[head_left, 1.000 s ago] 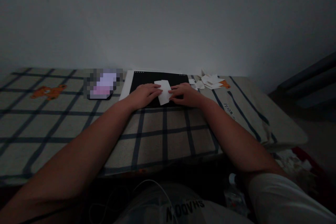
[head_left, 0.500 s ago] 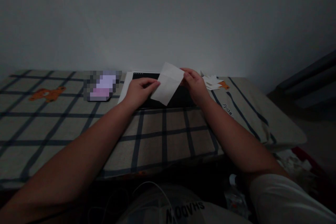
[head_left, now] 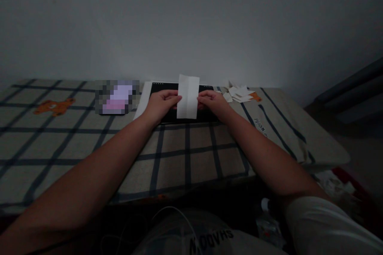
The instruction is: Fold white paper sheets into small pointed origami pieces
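A white piece of paper (head_left: 188, 97) with faint creases is held upright between my two hands. My left hand (head_left: 161, 102) pinches its left edge between thumb and fingers. On the opposite edge, my right hand (head_left: 214, 102) has a similar pinch, with the fingertips partly behind the sheet. Below and behind the paper lies a flat black sheet or board (head_left: 206, 116) with small white marks along its top. White material (head_left: 144, 97) shows at its left side. The paper and my hands hide much of the black surface.
A checked tablecloth (head_left: 176, 159) covers the table, which meets a plain wall. Several white paper pieces (head_left: 239, 93) lie in a heap to the right. To the left is a blurred-out, phone-like object (head_left: 119, 97). Below the table edge stands a clear bottle (head_left: 267, 223).
The paper has turned from a tilted position to nearly upright. My right hand has moved left and slightly down, and now grips the paper's right edge lower.
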Motion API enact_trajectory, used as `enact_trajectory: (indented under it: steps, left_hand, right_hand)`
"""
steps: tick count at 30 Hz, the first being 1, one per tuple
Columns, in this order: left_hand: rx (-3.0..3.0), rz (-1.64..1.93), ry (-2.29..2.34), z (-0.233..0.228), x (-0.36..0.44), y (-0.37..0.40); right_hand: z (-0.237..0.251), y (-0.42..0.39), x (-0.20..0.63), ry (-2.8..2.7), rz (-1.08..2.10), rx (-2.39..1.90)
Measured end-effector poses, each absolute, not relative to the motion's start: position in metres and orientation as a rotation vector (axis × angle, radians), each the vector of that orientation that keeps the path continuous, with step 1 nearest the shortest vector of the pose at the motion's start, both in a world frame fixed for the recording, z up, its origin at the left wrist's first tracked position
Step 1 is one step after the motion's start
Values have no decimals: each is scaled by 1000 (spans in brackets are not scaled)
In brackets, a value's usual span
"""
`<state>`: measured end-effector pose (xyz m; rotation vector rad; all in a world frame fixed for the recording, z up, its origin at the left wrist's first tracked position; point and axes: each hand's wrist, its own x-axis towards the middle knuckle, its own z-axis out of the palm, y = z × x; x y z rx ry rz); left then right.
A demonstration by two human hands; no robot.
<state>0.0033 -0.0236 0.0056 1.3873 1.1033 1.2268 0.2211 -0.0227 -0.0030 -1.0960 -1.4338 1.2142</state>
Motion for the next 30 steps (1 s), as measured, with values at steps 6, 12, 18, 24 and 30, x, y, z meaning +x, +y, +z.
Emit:
enact_trajectory:
  steps: [6,12,18,24,30]
  left_hand:
    - [1345,1208,1118,4,4,-22]
    - [1344,1208,1125,2,3,-18]
    - [1335,1188,1085,3,0,-18]
    - [1271,1133,1044,8,1,-21]
    - [1329,1144,1074,8,2,-22]
  right_hand:
    - [-3,-22,221,-1424,1220,-1170]
    - [-1,-22,220,-1336,1311,-1091]
    - [1,-22,220,-1269,1375,-1037]
    - [2,-23,220,-1294,1395,-1053]
    - [4,-25,219,-1288,1361,-1067]
